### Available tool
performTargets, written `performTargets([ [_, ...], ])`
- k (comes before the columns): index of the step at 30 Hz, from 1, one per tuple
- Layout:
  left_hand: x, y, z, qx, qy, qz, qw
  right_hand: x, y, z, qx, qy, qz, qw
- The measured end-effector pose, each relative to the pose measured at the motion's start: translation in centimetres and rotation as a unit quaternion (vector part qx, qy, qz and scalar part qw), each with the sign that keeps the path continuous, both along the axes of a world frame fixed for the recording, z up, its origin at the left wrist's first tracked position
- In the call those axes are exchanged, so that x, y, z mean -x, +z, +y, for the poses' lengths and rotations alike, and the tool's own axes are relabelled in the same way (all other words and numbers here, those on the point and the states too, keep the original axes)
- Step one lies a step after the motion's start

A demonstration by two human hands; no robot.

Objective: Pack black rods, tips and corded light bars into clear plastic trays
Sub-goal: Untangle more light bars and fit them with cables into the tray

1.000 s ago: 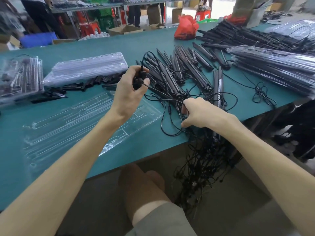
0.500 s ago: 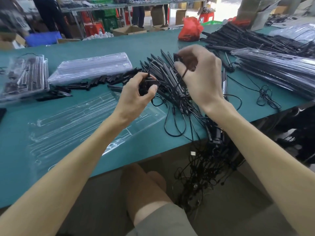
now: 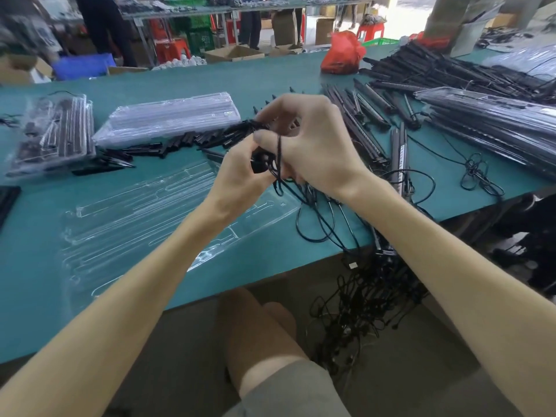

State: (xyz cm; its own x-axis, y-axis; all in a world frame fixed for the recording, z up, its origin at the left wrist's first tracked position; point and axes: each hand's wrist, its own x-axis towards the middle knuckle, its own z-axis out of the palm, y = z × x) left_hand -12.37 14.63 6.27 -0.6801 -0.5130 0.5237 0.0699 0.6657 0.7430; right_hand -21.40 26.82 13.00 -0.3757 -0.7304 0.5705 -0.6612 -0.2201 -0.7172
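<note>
Your right hand has come down from above the bars and moved in against your left hand; the two now meet above the far edge of the tray. Your left hand still grips the black plug, fingers curled round it. Your right hand's fingers are curled on the cord, which crosses one finger and runs down to loops on the table, then over its edge. Rods lie just beyond the tray.

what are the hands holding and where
A black cord: left hand grips the small black block on it, right hand has the cord looped over a finger.
</note>
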Motion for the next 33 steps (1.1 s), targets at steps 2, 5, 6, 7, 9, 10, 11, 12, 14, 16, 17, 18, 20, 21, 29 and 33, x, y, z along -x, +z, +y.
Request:
performTargets([
  [2,0.0,-0.1,0.0,0.010,0.001,0.000,1.000,-0.1,0.5,-0.5,0.038,-0.032,-0.011,0.999],
  [5,0.0,0.4,0.1,0.004,0.002,0.008,1.000,0.3,1.7,-1.1,0.168,-0.073,0.015,0.983],
  [6,0.1,0.8,0.3,0.000,0.000,0.016,1.000,0.4,2.0,-1.3,0.193,-0.071,0.040,0.978],
  [7,0.3,1.2,0.4,0.001,-0.005,0.027,1.000,0.5,2.3,-1.5,0.206,-0.063,0.070,0.974],
  [9,0.9,2.0,0.8,0.014,-0.017,0.044,0.999,0.7,2.2,-1.8,0.189,-0.045,0.109,0.975],
  [10,1.4,2.1,0.9,0.022,-0.018,0.049,0.998,0.8,1.9,-1.9,0.165,-0.044,0.107,0.979],
  [11,1.9,2.1,1.0,0.025,-0.014,0.046,0.999,1.0,1.5,-1.9,0.135,-0.054,0.096,0.985],
  [12,2.5,1.8,1.1,0.029,-0.007,0.034,0.999,1.3,1.0,-1.8,0.102,-0.074,0.082,0.989],
  [14,3.5,0.7,1.7,0.060,0.005,0.000,0.998,2.4,0.0,-1.7,0.036,-0.117,0.064,0.990],
  [16,4.2,-0.8,3.0,0.081,0.005,-0.042,0.996,3.7,-0.8,-1.2,-0.046,-0.128,0.076,0.988],
  [17,4.4,-1.4,3.6,0.081,-0.001,-0.061,0.995,4.2,-1.3,-0.8,-0.097,-0.118,0.087,0.984],
  [18,4.6,-2.2,4.1,0.092,-0.027,-0.080,0.992,4.6,-1.7,-0.5,-0.148,-0.104,0.094,0.979],
  [20,4.9,-3.5,4.6,0.145,-0.064,-0.144,0.977,4.8,-3.0,0.0,-0.220,-0.080,0.100,0.967],
  [21,4.8,-3.9,4.7,0.179,-0.083,-0.166,0.966,4.9,-3.8,0.2,-0.236,-0.075,0.108,0.963],
  [29,2.1,-2.6,3.1,0.351,-0.091,-0.292,0.885,5.2,-8.5,-1.1,-0.138,-0.062,0.038,0.988],
  [33,-0.2,-1.8,2.7,0.396,-0.067,-0.237,0.885,5.8,-9.1,-2.4,-0.134,-0.076,0.003,0.988],
])
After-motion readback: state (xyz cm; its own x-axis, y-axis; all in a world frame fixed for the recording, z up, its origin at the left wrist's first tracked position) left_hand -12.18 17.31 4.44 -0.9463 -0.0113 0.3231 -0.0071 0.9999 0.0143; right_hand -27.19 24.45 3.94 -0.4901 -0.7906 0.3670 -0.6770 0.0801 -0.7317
